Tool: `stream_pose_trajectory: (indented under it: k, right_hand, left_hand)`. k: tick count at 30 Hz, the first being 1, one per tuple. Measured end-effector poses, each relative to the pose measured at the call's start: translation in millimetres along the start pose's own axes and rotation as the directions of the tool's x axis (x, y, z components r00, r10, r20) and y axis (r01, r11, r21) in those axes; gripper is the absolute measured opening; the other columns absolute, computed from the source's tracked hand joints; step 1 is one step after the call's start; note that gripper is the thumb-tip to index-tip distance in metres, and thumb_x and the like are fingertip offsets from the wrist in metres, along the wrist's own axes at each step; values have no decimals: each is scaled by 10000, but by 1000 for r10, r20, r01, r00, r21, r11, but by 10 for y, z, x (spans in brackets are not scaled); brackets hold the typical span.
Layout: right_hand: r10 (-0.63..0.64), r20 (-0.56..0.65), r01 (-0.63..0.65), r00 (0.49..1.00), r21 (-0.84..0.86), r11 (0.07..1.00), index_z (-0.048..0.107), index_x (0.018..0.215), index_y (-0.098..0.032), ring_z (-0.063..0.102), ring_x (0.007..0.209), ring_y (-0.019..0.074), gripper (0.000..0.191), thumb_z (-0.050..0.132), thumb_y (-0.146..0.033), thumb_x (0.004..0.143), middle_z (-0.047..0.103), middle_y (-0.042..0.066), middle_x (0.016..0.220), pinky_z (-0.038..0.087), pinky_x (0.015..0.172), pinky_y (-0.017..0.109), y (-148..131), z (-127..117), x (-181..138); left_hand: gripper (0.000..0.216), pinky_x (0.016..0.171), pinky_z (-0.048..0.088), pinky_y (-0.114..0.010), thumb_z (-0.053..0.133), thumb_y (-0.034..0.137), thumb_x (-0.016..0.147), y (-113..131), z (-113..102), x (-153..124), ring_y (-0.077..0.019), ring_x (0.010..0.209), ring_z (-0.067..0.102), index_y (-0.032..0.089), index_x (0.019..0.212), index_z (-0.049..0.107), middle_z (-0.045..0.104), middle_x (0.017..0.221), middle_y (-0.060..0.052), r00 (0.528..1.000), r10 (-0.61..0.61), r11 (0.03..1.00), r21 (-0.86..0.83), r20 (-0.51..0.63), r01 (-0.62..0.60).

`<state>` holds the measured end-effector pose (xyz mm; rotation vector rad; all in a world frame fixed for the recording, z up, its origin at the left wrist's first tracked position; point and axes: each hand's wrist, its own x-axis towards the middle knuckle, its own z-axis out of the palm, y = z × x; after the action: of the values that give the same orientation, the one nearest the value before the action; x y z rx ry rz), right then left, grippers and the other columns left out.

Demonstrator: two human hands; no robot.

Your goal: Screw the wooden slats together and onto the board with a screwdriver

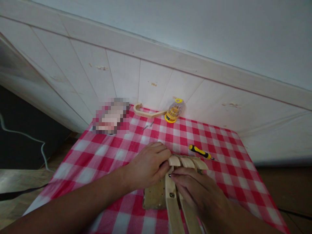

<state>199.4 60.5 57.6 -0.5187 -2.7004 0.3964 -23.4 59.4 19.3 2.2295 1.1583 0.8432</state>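
Note:
In front of me lies a wooden piece made of a flat board and several curved wooden hooks whose bent ends point away from me. My left hand has its fingers closed around the far left side of this piece, by the first hook's curved end. My right hand rests over the hooks, thumb and fingertips pinched at a small dark metal screw on the leftmost hook. A darker hole or knot shows lower on that hook. My right hand hides part of the other hooks.
A yellow and black screwdriver lies beyond my right hand. Towards the wall are a clear bit container with yellow ends, a loose wooden hook, small screws and a blurred-out flat object on the checkered tablecloth.

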Motion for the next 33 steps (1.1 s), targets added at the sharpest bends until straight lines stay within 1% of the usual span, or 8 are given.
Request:
stream_pose_trajectory:
  k: [3,7,12,15,18,25,30,33]
  right_hand:
    - [-22,-27,22,999,8,1000,596,1248,-140,715,1039,215,330,355,-100,1026,749,129,1090,642,869,342,-2,-4,11]
    - [-14,4,14,1000,-5,1000,614,1247,-163,719,1033,214,349,366,-85,1014,757,118,1082,648,862,348,-8,-32,18]
    - [-26,-28,27,999,4,1000,576,1285,-121,719,1038,219,339,348,-104,1035,756,140,1065,649,864,353,-14,-44,35]
    - [-19,-65,22,998,49,999,596,1224,-147,731,964,206,324,333,-103,1041,751,118,1011,653,830,331,-29,-40,90]
    - [-3,-52,7,999,74,997,615,1151,-168,733,904,194,316,321,-123,1044,744,105,981,658,792,307,-47,-51,139]
    - [-10,-41,10,999,-13,1000,625,1169,-181,751,954,213,318,355,-108,1017,767,94,1000,669,823,320,-33,-48,78]
    - [-37,-82,37,996,-7,999,630,1154,-161,747,925,208,320,332,-136,1040,762,104,966,668,801,313,-46,-34,107]
    - [-20,-65,19,998,-16,1000,641,1151,-174,741,932,212,327,344,-117,1026,762,102,980,664,799,323,-53,-39,118]
  left_hand:
    - [196,774,455,-360,417,182,972,1,4,1,-216,846,569,174,848,569,638,870,-75,1000,1,1000,-10,-4,-1]
    - [205,777,459,-366,409,184,978,4,-3,5,-218,844,565,173,855,573,640,873,-78,1000,-1,1000,-12,2,1]
    - [198,788,461,-368,413,184,976,-2,-6,6,-219,857,567,169,870,579,642,882,-80,1000,-1,1000,-12,11,1]
    - [192,786,458,-365,414,185,974,-13,5,4,-217,854,564,173,869,574,634,873,-73,1000,7,1000,-3,9,-7]
    - [197,766,450,-357,406,182,975,-21,10,4,-211,840,557,178,853,560,620,860,-67,1000,12,1000,15,-3,-12]
    - [212,737,440,-350,400,207,991,-17,4,2,-203,809,544,191,830,537,606,834,-52,1000,21,999,48,-16,-20]
    - [210,740,445,-352,400,207,989,-23,9,4,-205,808,547,193,831,538,609,831,-52,1000,27,998,51,-14,-26]
    - [203,735,448,-347,400,201,985,-19,4,6,-202,803,547,195,837,539,609,835,-51,1000,23,999,41,-19,-22]
